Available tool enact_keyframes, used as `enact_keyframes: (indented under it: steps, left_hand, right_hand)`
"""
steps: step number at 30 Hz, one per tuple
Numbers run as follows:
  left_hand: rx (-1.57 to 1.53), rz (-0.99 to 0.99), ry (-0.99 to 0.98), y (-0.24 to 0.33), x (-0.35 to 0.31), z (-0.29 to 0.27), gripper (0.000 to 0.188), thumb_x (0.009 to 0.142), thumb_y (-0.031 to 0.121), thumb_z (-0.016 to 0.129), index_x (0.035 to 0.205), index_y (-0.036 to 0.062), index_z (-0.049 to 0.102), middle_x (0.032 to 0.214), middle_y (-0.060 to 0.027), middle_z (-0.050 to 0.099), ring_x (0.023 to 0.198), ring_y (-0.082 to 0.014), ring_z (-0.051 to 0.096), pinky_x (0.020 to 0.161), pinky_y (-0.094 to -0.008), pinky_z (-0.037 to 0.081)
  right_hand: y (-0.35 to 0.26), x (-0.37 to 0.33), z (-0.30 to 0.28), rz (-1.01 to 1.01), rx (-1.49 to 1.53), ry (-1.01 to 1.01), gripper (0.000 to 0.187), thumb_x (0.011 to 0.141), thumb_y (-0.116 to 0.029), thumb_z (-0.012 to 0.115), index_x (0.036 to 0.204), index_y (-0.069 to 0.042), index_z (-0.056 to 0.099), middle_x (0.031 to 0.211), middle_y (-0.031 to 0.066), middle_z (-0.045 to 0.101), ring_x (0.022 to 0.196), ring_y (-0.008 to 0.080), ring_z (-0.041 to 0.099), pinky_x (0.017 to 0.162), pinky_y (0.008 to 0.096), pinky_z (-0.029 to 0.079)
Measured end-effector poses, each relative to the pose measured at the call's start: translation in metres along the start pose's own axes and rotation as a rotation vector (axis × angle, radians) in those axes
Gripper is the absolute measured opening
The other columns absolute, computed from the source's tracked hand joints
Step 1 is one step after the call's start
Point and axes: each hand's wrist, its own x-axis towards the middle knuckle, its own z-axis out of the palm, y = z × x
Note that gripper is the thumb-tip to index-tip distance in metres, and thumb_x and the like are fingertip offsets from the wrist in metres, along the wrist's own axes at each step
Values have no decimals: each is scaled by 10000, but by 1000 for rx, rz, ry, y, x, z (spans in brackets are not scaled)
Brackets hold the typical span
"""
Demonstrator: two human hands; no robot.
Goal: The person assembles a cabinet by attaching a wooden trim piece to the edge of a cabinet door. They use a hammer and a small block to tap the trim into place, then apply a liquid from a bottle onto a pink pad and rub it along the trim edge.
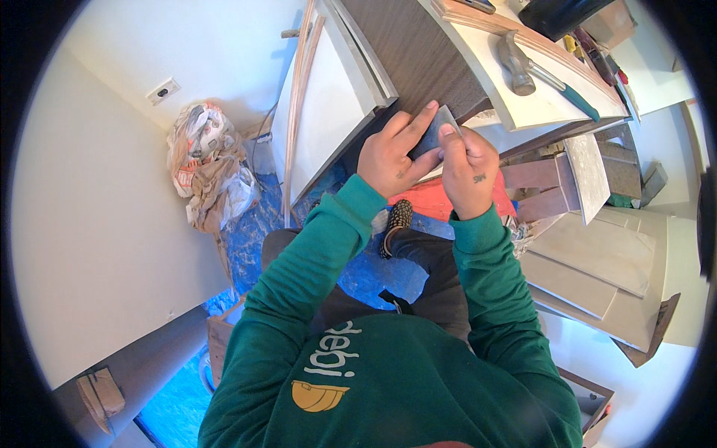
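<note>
Both my hands meet at the upper middle, in front of the dark wood-faced panel. Between them is a small flat dark-grey piece (447, 117), thin like a folded sheet; its exact kind cannot be made out. My right hand (470, 166) pinches its near side, the thumb lying on its face. My left hand (392, 155) is closed about its left side, with the forefinger stretched along it and the thumb below. A claw hammer (515, 66) with a green grip lies on the pale board (485, 56) at the upper right, beyond my hands.
A white panel (310, 112) and wood strips lean at the left of the dark wood-faced panel (407, 48). Plastic bags (205, 160) are piled by the wall. Blue sheeting (261, 224) covers the floor. Boards (590, 254) are stacked at the right. A black cylinder (556, 16) stands near the hammer.
</note>
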Motion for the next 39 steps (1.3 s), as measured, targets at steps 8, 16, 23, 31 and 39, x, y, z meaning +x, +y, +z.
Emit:
enact_keyframes:
  steps: [8,16,23,31,39]
  left_hand:
    - [-6,-12,32,-1,-1,4,762,775,320,799,1456,109,530,886,-98,514,676,-296,581,576,-394,501]
    - [-15,-19,29,2,1,4,764,780,318,799,1463,117,524,900,-98,518,681,-295,579,580,-387,501]
    - [-15,-73,57,7,-1,7,757,792,323,795,1468,124,519,899,-99,521,698,-305,586,595,-399,507]
    - [-8,-41,69,12,-1,8,763,794,306,797,1476,123,509,919,-103,549,734,-319,607,616,-401,515]
    - [-22,-54,65,17,0,7,754,772,198,798,1465,101,516,918,-114,555,761,-328,610,645,-391,518]
  right_hand:
    - [-12,2,3,12,26,3,334,983,-120,613,688,33,583,577,41,559,538,89,513,499,285,400]
    - [-3,2,3,18,11,30,358,984,-133,628,666,22,569,566,24,556,534,67,510,479,276,399]
    - [-15,2,4,26,-23,34,369,986,-144,630,662,15,551,552,33,551,509,72,502,462,282,393]
    - [-10,-2,-4,19,-76,-14,357,991,-175,615,697,20,560,587,78,554,549,112,502,503,318,403]
    - [-5,4,-6,-70,-123,-31,360,972,-172,612,684,20,511,582,135,463,526,225,459,517,382,375]
